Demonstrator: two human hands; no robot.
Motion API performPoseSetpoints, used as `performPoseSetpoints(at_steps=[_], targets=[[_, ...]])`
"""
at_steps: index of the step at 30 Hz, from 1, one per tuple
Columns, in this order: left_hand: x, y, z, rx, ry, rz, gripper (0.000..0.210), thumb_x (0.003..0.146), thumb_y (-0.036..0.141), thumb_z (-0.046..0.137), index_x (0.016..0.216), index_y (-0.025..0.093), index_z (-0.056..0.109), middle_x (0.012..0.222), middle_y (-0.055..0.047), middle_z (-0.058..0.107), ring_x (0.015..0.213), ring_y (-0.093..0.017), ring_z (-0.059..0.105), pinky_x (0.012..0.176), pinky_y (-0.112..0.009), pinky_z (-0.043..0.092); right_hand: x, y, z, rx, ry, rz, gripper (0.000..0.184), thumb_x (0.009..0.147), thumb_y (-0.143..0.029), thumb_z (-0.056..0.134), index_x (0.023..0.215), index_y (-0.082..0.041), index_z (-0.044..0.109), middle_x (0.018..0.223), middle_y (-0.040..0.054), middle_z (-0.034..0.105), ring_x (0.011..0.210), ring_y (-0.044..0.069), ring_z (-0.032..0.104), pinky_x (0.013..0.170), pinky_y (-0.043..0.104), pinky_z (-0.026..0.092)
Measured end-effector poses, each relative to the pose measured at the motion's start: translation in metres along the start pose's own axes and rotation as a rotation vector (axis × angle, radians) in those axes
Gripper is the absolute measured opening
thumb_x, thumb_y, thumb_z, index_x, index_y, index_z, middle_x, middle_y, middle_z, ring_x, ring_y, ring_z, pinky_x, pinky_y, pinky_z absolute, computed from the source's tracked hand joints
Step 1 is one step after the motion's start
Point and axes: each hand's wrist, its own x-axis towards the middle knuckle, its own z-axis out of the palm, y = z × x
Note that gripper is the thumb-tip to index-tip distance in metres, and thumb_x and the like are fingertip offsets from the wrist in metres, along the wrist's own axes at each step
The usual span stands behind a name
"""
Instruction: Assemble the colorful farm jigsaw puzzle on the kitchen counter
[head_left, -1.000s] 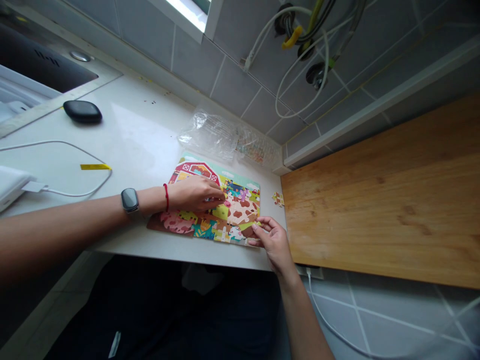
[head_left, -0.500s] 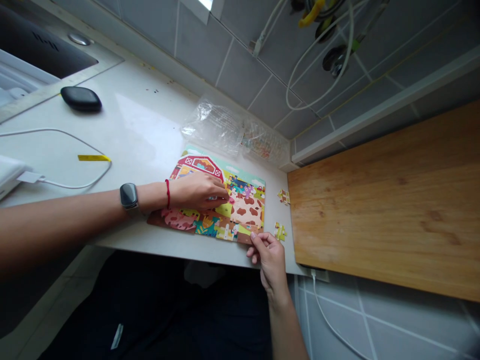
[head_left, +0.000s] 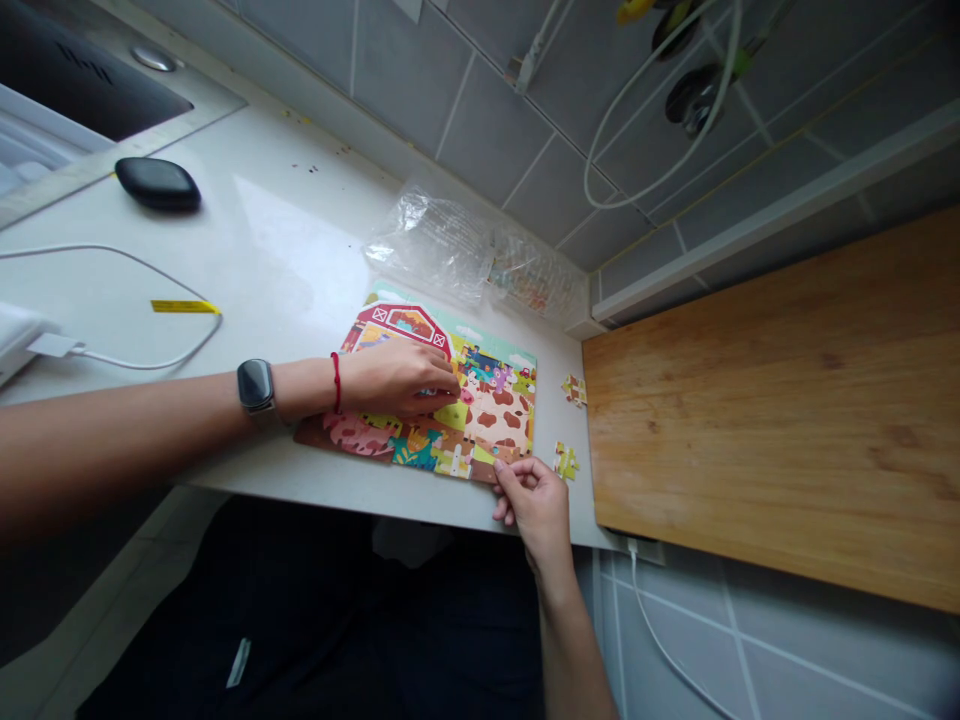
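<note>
A farm-scene jigsaw puzzle (head_left: 495,415) lies on the white counter, with a red barn, a spotted cow and a pink pig on it. My left hand (head_left: 409,378) is over its middle, palm down, fingers curled together toward the pieces; whatever is under the fingertips is hidden. At the near right corner my right hand (head_left: 536,500) pinches a jigsaw piece (head_left: 486,468) along the puzzle's edge between thumb and fingers. Two loose jigsaw pieces, a brownish one (head_left: 574,389) and a green-yellow one (head_left: 565,460), rest to the right of the puzzle.
Behind the puzzle lies a crumpled clear plastic bag (head_left: 435,245). A wooden board (head_left: 772,410) borders the counter on the right. To the left are a black rounded object (head_left: 158,184), a white cable (head_left: 120,370) with a yellow tag, and a sink (head_left: 112,75).
The view has shifted slightly. Both hands keep almost the same places on the puzzle, and the loose pieces have not moved on the counter.
</note>
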Motion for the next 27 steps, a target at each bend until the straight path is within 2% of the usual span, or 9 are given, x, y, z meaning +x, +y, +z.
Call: performPoseSetpoints(at_steps=[8,13,17,23,27], targets=[[0.0009,-0.0003,0.0000,0.008,0.003,-0.001,0.025,0.102,0.022,0.054,0.091,0.018,0.076,0.084,-0.008,0.074,0.077,-0.018,0.067,0.071,-0.027,0.048,-0.0007,0.0030,-0.0001,0.031,-0.014,0.000,0.056,0.065,-0.064,0.090,0.073,-0.017,0.061,0.058,0.0005,0.067,0.034,0.009,0.057,0.031,0.015,0.035],[0.0009,0.0003,-0.0006,0.005,-0.002,-0.004,0.026,0.103,0.022,0.053,0.091,0.018,0.075,0.083,-0.008,0.074,0.077,-0.017,0.066,0.071,-0.027,0.048,-0.0055,0.0022,-0.0001,0.163,-0.018,-0.023,0.049,0.068,-0.051,0.092,0.093,-0.018,0.066,0.069,-0.0017,0.068,0.045,0.009,0.061,0.038,0.016,0.044],[0.0007,0.0006,-0.0007,-0.011,-0.013,-0.019,0.027,0.104,0.023,0.051,0.093,0.017,0.076,0.084,-0.008,0.074,0.078,-0.018,0.066,0.072,-0.027,0.048,-0.0069,0.0009,0.0011,0.189,0.006,-0.050,0.046,0.070,-0.050,0.091,0.095,-0.018,0.069,0.074,0.0001,0.069,0.052,0.010,0.063,0.039,0.017,0.046],[0.0003,-0.0001,0.0009,-0.042,-0.003,-0.024,0.025,0.102,0.023,0.054,0.092,0.018,0.076,0.084,-0.008,0.074,0.077,-0.017,0.067,0.071,-0.026,0.049,-0.0075,-0.0022,0.0020,0.194,-0.063,0.087,0.055,0.063,-0.056,0.093,0.089,-0.018,0.062,0.072,0.0033,0.074,0.048,0.014,0.068,0.038,0.016,0.046],[-0.0006,-0.0037,0.0038,-0.026,-0.002,-0.042,0.026,0.103,0.026,0.053,0.094,0.019,0.077,0.084,-0.007,0.075,0.077,-0.017,0.068,0.070,-0.026,0.049,-0.0089,-0.0039,0.0006,0.231,-0.061,0.118,0.057,0.062,-0.054,0.094,0.091,-0.018,0.061,0.071,0.0040,0.076,0.047,0.013,0.068,0.038,0.015,0.045]])
